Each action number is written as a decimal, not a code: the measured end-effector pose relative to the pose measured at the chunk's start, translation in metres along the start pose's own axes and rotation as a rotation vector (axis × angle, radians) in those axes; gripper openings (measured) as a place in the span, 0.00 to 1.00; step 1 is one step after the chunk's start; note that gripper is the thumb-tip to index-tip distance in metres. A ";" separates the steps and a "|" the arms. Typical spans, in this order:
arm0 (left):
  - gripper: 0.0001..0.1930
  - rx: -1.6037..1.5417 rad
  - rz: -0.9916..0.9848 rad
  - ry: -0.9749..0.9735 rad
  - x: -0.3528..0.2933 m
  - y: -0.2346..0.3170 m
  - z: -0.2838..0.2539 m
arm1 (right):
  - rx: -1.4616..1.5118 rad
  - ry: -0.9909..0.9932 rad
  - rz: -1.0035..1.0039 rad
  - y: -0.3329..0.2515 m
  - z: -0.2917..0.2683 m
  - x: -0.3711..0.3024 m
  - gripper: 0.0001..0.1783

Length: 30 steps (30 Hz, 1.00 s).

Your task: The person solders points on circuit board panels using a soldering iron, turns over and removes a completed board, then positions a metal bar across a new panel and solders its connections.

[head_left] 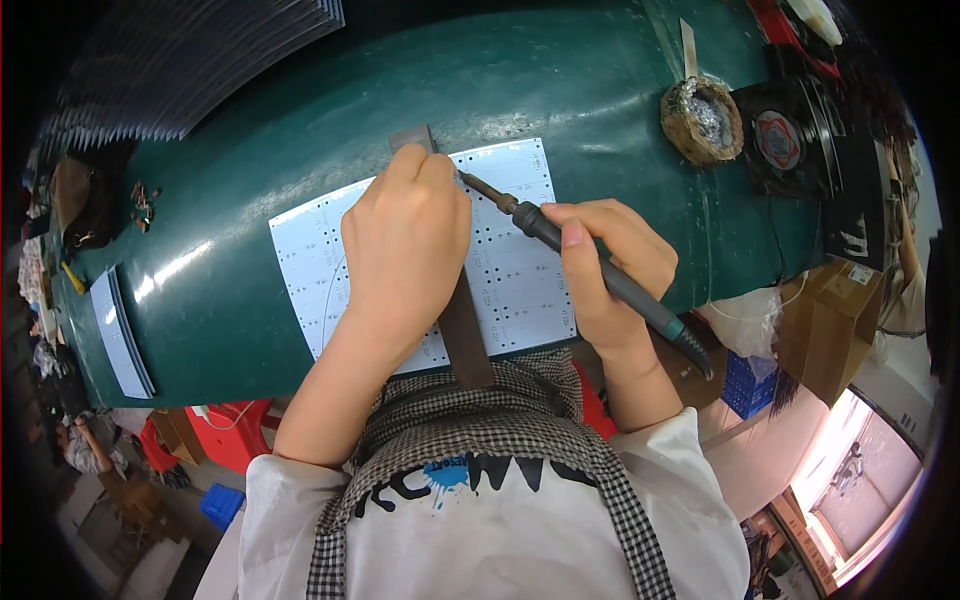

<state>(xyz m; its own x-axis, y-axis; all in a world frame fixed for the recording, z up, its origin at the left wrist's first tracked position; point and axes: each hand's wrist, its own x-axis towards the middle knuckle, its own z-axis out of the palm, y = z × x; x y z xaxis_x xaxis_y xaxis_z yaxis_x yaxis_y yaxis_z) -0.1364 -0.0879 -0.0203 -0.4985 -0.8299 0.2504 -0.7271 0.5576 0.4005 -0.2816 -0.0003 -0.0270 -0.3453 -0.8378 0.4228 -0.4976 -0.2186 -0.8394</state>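
The right hand [620, 260] grips a soldering iron [540, 228], thumb and fingers closed around its handle. The iron's tip points at the upper part of a white board [520, 285] on the green table [600, 80]; whether it touches cannot be told. The left hand [408, 235] has its fingers curled and bunched over a dark bar [462, 335] lying across the board; what the fingertips pinch is hidden. Hand and bar cover much of the board's middle, and a thin wire [335, 290] curves beside the left wrist. Near the table's right end stand a foil-lined pot [672, 118] and a black box [755, 170]. More white boards [122, 330] lie stacked at the left, below a row of thin panels [200, 60]. A red stool [228, 440] stands beyond the near edge.
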 end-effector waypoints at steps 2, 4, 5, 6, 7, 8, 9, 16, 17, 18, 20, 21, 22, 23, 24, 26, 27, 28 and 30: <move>0.05 -0.038 -0.033 -0.036 0.000 0.000 0.000 | 0.009 0.004 0.015 -0.001 0.000 -0.002 0.05; 0.04 -0.072 -0.040 -0.049 0.000 -0.002 0.002 | 0.016 0.013 0.004 0.000 0.000 -0.006 0.06; 0.04 -0.105 -0.050 -0.063 0.000 -0.003 0.002 | 0.017 0.014 0.005 -0.001 -0.001 -0.007 0.06; 0.04 -0.104 -0.049 -0.063 -0.001 -0.003 0.001 | 0.015 0.015 0.009 -0.001 -0.002 -0.008 0.06; 0.04 -0.144 -0.065 -0.069 -0.001 -0.003 -0.001 | 0.013 0.016 0.012 -0.001 -0.004 -0.009 0.06; 0.03 -0.183 -0.080 -0.076 -0.002 -0.002 -0.003 | 0.014 0.017 0.013 -0.002 -0.005 -0.009 0.06; 0.03 -0.182 -0.080 -0.077 -0.003 -0.001 -0.005 | 0.016 0.023 0.019 -0.002 -0.007 -0.010 0.06; 0.03 -0.246 -0.110 -0.088 -0.018 0.002 -0.012 | -0.004 -0.012 0.029 -0.007 -0.017 -0.018 0.05; 0.03 -0.238 -0.101 -0.084 -0.020 0.002 -0.012 | -0.002 -0.012 0.030 -0.007 -0.017 -0.018 0.05; 0.03 -0.237 -0.102 -0.085 -0.021 0.001 -0.011 | -0.002 -0.016 0.029 -0.007 -0.017 -0.018 0.05; 0.04 -0.212 -0.028 -0.026 -0.022 0.001 -0.008 | -0.003 -0.019 0.029 -0.007 -0.016 -0.018 0.05; 0.04 -0.212 -0.027 -0.027 -0.022 0.002 -0.009 | -0.001 -0.013 0.014 -0.005 -0.016 -0.019 0.05; 0.04 -0.177 -0.053 -0.039 -0.022 0.004 -0.011 | 0.001 -0.006 -0.001 -0.005 -0.015 -0.019 0.05; 0.04 -0.141 -0.080 -0.051 -0.022 0.006 -0.012 | 0.001 -0.005 -0.001 -0.005 -0.015 -0.018 0.05; 0.04 -0.141 -0.080 -0.051 -0.022 0.005 -0.012 | 0.005 -0.003 0.013 -0.007 -0.014 -0.016 0.05; 0.03 -0.141 -0.099 0.005 -0.021 0.004 -0.010 | 0.009 0.000 0.026 -0.007 -0.011 -0.014 0.05; 0.03 -0.141 -0.099 0.005 -0.021 0.003 -0.010 | 0.016 0.013 0.036 -0.007 -0.008 -0.013 0.05; 0.03 -0.151 -0.087 0.008 -0.021 0.003 -0.010 | 0.024 0.027 0.046 -0.007 -0.005 -0.012 0.05; 0.03 -0.161 -0.076 0.011 -0.020 0.001 -0.010 | 0.014 0.024 0.025 -0.005 -0.003 -0.012 0.06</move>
<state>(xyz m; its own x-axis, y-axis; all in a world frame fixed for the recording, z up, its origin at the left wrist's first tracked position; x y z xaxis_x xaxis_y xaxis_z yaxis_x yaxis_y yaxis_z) -0.1226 -0.0708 -0.0164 -0.4395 -0.8701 0.2231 -0.6772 0.4841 0.5541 -0.2775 0.0120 -0.0271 -0.3769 -0.8306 0.4099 -0.4775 -0.2049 -0.8544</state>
